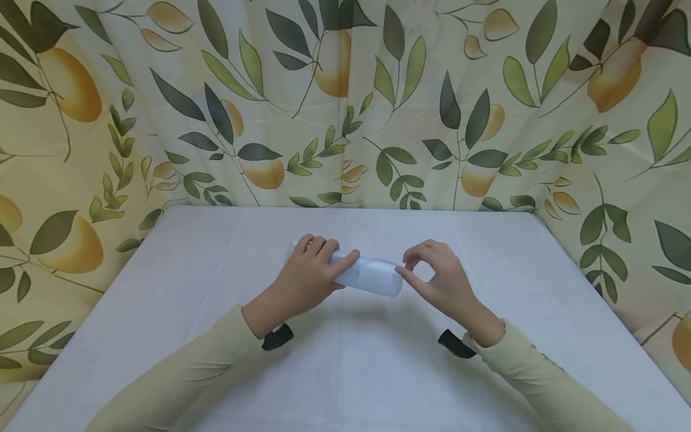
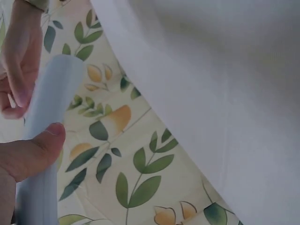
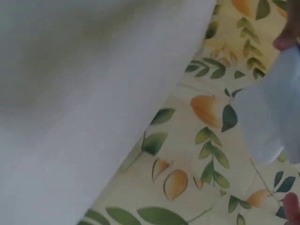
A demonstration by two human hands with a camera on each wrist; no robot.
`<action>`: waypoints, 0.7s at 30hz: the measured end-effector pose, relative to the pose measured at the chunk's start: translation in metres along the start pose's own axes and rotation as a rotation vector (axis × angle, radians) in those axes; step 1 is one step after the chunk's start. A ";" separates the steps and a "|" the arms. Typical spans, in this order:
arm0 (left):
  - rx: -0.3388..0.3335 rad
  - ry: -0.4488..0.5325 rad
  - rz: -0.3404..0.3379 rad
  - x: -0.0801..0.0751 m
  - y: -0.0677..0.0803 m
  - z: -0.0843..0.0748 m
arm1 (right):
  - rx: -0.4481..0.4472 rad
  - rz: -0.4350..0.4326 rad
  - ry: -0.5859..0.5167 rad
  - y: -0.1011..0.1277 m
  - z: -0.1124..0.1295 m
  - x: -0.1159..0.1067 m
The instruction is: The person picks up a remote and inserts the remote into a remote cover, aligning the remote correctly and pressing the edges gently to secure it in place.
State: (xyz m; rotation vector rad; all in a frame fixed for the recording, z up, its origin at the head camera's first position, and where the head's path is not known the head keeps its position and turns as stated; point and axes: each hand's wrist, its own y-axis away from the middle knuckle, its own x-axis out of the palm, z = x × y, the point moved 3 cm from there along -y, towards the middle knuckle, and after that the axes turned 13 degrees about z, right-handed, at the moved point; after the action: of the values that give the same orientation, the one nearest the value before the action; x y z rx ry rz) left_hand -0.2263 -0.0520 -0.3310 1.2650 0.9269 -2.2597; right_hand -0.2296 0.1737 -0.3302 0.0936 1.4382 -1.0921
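Observation:
A pale, whitish-blue, translucent roll (image 1: 372, 277), like rolled plastic film, is held tilted above the table. My left hand (image 1: 310, 270) grips it from above near its left end, with the thumb (image 2: 49, 140) lying along its surface. Close at the roll's right end is my right hand (image 1: 439, 273), its thumb and forefinger meeting in a ring and pinching the end's edge. In the right wrist view the roll's wide end (image 3: 267, 112) looks like a loose, soft flap. Only the tip of the right thumb (image 3: 291, 208) shows there, below the flap.
A white-covered table (image 1: 340, 372) spreads beneath both hands. Behind and beside it hangs a curtain (image 1: 378, 138) printed with leaves and orange fruit. Black straps (image 1: 278, 337) sit at the wrists, under pale yellow-green sleeves (image 1: 183, 366).

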 end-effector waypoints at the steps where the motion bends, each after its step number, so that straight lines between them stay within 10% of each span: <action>1: 0.017 -0.010 -0.007 0.000 0.000 -0.001 | -0.040 0.025 0.084 -0.002 0.001 0.000; 8: 0.085 -0.069 -0.028 0.003 0.006 0.001 | -0.350 0.144 0.535 -0.002 -0.002 0.003; 21: 0.180 0.011 -0.089 0.014 0.018 0.021 | -0.393 0.270 0.288 0.005 0.004 0.006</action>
State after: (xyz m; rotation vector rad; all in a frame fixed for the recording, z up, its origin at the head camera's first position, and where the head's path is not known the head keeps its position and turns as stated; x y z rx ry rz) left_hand -0.2352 -0.0803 -0.3418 1.3371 0.8136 -2.4545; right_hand -0.2247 0.1705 -0.3364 0.1641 1.8153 -0.5781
